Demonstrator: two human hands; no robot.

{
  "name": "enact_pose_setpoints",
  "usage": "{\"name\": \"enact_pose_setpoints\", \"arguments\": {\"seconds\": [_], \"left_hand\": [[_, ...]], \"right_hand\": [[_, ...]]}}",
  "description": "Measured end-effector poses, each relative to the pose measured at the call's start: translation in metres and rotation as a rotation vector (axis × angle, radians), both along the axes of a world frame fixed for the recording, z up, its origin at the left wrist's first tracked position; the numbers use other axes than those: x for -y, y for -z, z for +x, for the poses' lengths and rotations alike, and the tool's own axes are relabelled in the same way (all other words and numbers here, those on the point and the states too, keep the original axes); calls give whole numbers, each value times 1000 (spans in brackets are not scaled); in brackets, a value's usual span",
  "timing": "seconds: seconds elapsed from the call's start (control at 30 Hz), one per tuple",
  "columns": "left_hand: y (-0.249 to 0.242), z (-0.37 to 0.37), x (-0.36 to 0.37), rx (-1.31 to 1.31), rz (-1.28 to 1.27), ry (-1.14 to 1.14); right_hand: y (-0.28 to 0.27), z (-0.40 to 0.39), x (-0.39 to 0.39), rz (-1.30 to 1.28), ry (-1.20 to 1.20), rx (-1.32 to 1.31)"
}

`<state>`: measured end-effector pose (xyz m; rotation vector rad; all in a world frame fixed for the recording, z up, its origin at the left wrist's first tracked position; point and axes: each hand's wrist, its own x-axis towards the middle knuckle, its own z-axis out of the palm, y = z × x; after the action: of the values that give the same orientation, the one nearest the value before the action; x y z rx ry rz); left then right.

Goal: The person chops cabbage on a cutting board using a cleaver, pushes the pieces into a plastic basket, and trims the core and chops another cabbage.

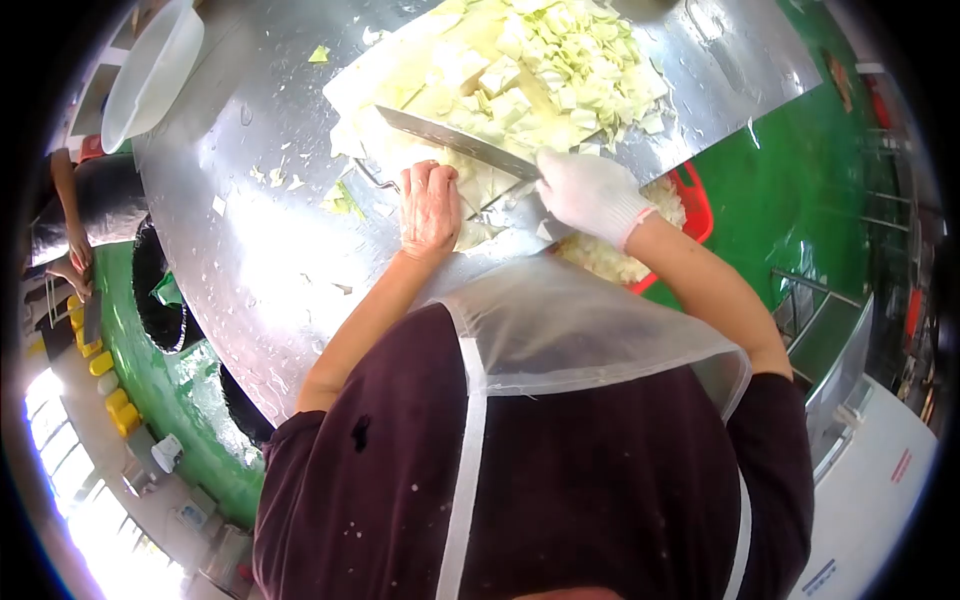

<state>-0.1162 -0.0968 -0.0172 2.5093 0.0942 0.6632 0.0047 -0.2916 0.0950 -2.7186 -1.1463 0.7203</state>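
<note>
My right hand (pixel 590 195), in a white glove, grips a knife (pixel 460 142) by its handle. Its wide metal blade points to the left across the near side of the cutting board, above pale cabbage. My bare left hand (pixel 430 212) lies just below the blade, fingers bent and pressed together against cabbage (pixel 478 185) at the board's near edge. Beyond the blade, chopped cabbage (pixel 575 60) is heaped over the board, with a few larger blocks (pixel 505 90) among the small pieces. The board itself is mostly covered.
A metal table (pixel 250 200) carries wet spots and cabbage scraps. At the upper left stands a white plastic basin (pixel 155 75). A red basket (pixel 695 205) of chopped cabbage sits below the table's right edge. Another person's arm (pixel 68 205) shows at far left, above a green floor.
</note>
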Motion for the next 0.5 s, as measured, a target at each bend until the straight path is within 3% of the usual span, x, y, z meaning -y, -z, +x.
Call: {"name": "enact_pose_setpoints", "arguments": {"seconds": [0.17,0.27,0.37,0.43,0.5], "left_hand": [[-6,-20,-17,125,-147,-176],[0,-49,-23,173,-212,-192],[15,-69,-21,124,-43,11],[-18,-70,-9,-115,129,189],[-15,-66,-13,-212,207,273]], "right_hand": [[-23,-7,-6,72,31,-75],[-15,-15,-1,35,-109,-44],[5,-8,-1,63,-83,-30],[12,10,2,51,-60,12],[9,26,13,35,6,43]]}}
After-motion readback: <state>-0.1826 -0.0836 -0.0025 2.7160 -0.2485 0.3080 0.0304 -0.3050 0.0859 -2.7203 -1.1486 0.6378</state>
